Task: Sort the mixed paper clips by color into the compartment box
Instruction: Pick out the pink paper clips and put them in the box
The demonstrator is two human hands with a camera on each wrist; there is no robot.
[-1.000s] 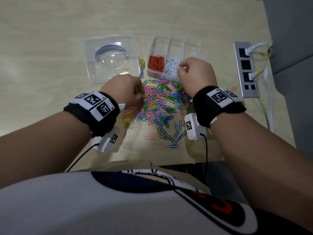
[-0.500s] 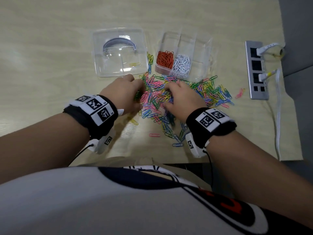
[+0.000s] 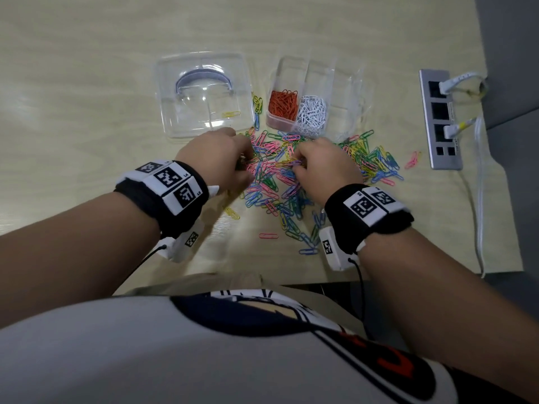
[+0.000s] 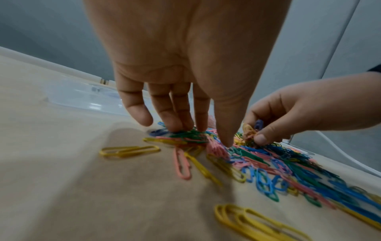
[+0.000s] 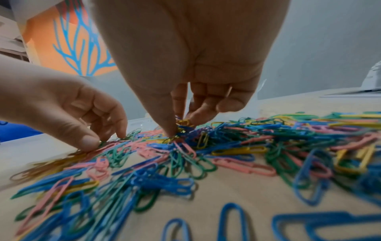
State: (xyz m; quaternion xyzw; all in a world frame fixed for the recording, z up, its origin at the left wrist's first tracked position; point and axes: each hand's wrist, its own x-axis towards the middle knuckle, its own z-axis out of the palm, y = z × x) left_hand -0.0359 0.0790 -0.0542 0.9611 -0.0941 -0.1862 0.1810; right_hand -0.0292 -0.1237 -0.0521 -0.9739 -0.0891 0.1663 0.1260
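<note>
A mixed pile of paper clips [image 3: 271,176] in pink, blue, green and yellow lies on the wooden table in front of the clear compartment box [image 3: 347,83]. One compartment of the box holds orange clips [image 3: 283,104]; the one to its right holds white clips [image 3: 312,112]. My left hand [image 3: 243,158] rests at the pile's left edge, its straight fingers [image 4: 179,124] pressing on green clips. My right hand [image 3: 296,164] is over the pile's middle. Its thumb and fingers pinch a small bunch of clips, with a yellow clip [image 5: 183,122] showing in the bunch.
The clear lid [image 3: 204,94] lies left of the box, with a yellow clip [image 3: 230,114] showing through it. A grey power strip [image 3: 440,121] with white cables [image 3: 478,199] sits at the right. Stray clips [image 3: 268,235] lie toward the table's near edge.
My right hand has come back from the box's white compartment to the middle of the pile and now pinches clips there. The left hand has stayed at the pile's left edge.
</note>
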